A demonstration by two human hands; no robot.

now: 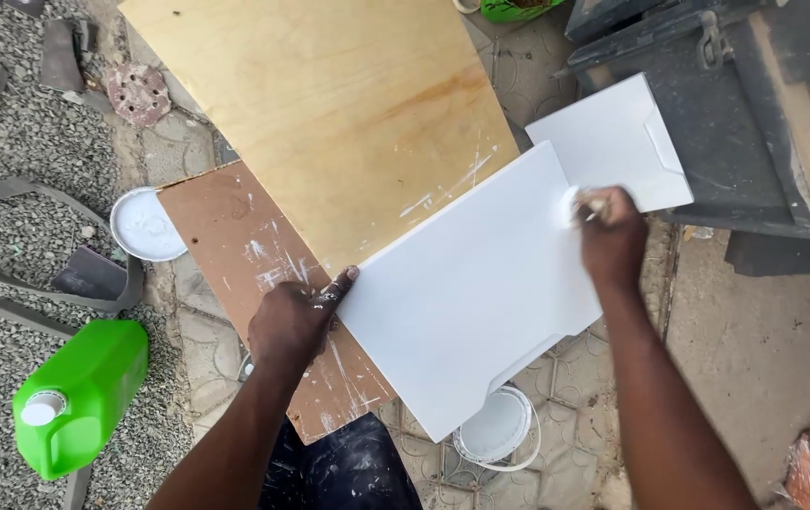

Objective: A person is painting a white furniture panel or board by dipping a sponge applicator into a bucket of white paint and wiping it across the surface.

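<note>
Two bare hands work over a white painted panel [476, 293] that lies flat on stacked boards. Nearest the person, a round white tub [497, 430] sits on the paved ground, partly tucked beneath the panel's notched lower corner. Off to the near left, a green plastic jug [84, 392] with a white cap lies on the gravel.

At the panel's left edge the left hand [293, 321] rests on a brown board [263, 283] streaked with white paint, its fingers loosely curled and the forefinger stretched out so its tip touches the panel's corner; it grips nothing. Across the panel, the right hand [613, 236] is closed around a small white pad or cloth [573, 203], pressed against the panel's top right edge; what it is exactly is too blurred to tell.

Beyond the brown board lies a white lid [145, 225]. Farther out, a pale plywood sheet [339, 104] runs under the panel, a second white panel [617, 142] lies just past the right hand, and a dark grey metal box [735, 104] stands at the far right.
</note>
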